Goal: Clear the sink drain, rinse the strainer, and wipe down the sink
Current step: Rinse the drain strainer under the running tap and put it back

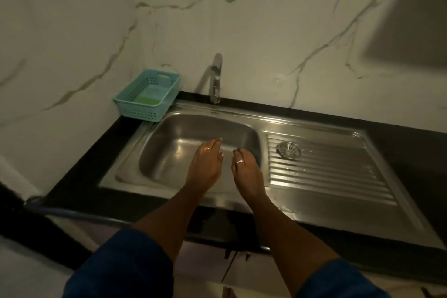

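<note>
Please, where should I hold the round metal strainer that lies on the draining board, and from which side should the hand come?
Probably take the strainer by its raised round rim, pinching opposite edges from above. It lies flat on the ridged drainboard, so there is little to grasp from the side. The right hand is the nearer one.

Drain hidden beneath left hand (205, 167) and right hand (244, 172) over sink (169, 152). Fingertips motion-blurred, grip unreadable. Sleeves (125, 266) cut off at bottom edge.
</note>
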